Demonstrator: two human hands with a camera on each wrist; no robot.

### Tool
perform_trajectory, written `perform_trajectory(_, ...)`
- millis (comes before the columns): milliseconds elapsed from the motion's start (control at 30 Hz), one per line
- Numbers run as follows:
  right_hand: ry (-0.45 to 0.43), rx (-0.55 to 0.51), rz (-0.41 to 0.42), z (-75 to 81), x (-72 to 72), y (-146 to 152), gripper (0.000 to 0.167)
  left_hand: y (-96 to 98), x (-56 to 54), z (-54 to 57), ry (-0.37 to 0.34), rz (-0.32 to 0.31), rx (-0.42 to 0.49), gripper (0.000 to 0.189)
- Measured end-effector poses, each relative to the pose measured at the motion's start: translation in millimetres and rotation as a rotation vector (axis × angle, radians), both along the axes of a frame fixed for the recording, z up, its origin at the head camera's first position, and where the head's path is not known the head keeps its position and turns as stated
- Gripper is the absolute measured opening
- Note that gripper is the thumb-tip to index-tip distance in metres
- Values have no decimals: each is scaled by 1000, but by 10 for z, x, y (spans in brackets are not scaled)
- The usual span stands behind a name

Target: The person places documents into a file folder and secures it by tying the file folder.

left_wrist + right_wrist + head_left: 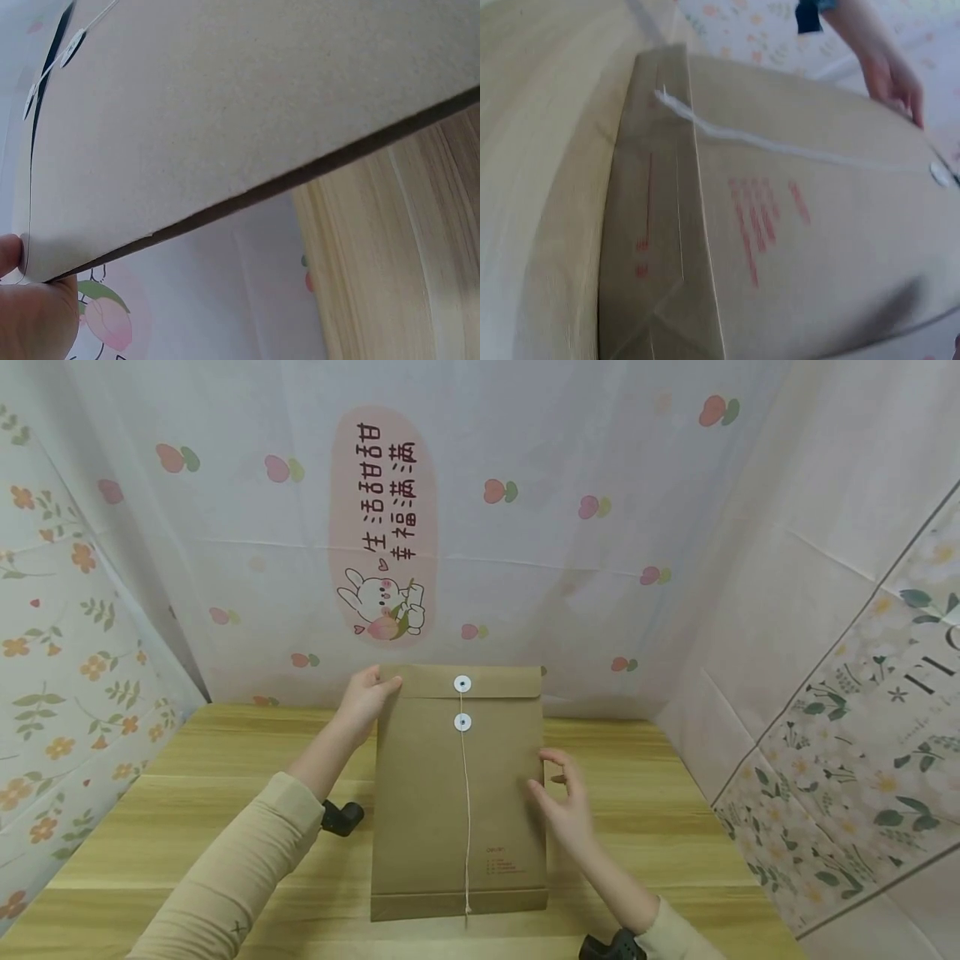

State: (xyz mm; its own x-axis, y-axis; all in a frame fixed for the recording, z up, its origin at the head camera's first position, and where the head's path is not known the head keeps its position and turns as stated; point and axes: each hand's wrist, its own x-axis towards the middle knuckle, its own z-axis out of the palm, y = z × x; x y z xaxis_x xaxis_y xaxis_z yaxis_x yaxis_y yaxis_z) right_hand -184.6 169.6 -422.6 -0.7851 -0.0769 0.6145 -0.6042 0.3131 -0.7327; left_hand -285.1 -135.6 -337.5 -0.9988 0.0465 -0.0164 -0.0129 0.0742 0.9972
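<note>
A brown kraft paper file envelope [420, 793] is held up over the table, its string-and-button front facing me. Two white buttons, an upper one [462, 683] on the flap and a lower one [462, 722] on the body, are joined by a white string [467, 810] that hangs to the bottom fold. My left hand [363, 703] pinches the envelope's top left corner, thumb in front; the left wrist view shows that grip too. By the right edge is my right hand [566, 802], fingers loosely bent and parted, its thumb tip over the envelope's front. Contact there is unclear.
Beneath is a wood-grain table [225, 827]. A white cloth backdrop [525, 427] with printed fruit and a rabbit stands behind it, with floral cloths at both sides. Black wrist devices, left [342, 818] and right [613, 946], sit at the wrists.
</note>
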Motion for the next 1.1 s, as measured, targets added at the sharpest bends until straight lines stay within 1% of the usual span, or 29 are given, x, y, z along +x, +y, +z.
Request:
perform_trajectory(100, -135, -50, -14, -111, -96, 108, 52, 6, 0, 0, 8, -9, 19, 67)
perform_trajectory(200, -262, -101, 32, -206, -149, 183, 61, 20, 2, 2, 27, -25, 36, 61)
perform_trajectory(267, -352, -120, 61, -244, -157, 214, 64, 30, 9, 7, 39, -33, 49, 58)
perform_trajectory(300, -398, -133, 83, -255, -157, 224, 63, 36, 13, 11, 40, -34, 57, 55)
perform_trajectory(400, -539, -145, 136, -275, -152, 241, 55, 45, 16, 12, 43, -33, 78, 46)
perform_trajectory(500, -632, -168, 182, -271, -152, 242, 44, 55, 16, 15, 45, -26, 91, 33)
perform_trajectory(567, -662, -180, 195, -260, -153, 246, 41, 60, 22, 24, 52, -18, 93, 29)
perform_trajectory(700, -692, -196, 209, -226, -172, 263, 33, 71, 49, 68, 71, 1, 113, 20)
perform_trajectory(767, -704, -186, 249, -218, -193, 293, 30, 78, 68, 102, 81, 15, 127, 15)
perform_trajectory(867, -739, -124, 381, -217, -214, 387, 35, 88, 97, 155, 92, 37, 168, 10)
perform_trajectory(967, -772, -46, 550, -238, -213, 528, 45, 76, 119, 188, 95, 66, 244, 8)
perform_trajectory(1033, -788, -48, 637, -271, -199, 629, 46, 53, 127, 193, 94, 93, 316, 8)
perform_trajectory(1100, -793, -100, 702, -320, -188, 727, 45, 18, 132, 179, 92, 131, 403, 7)
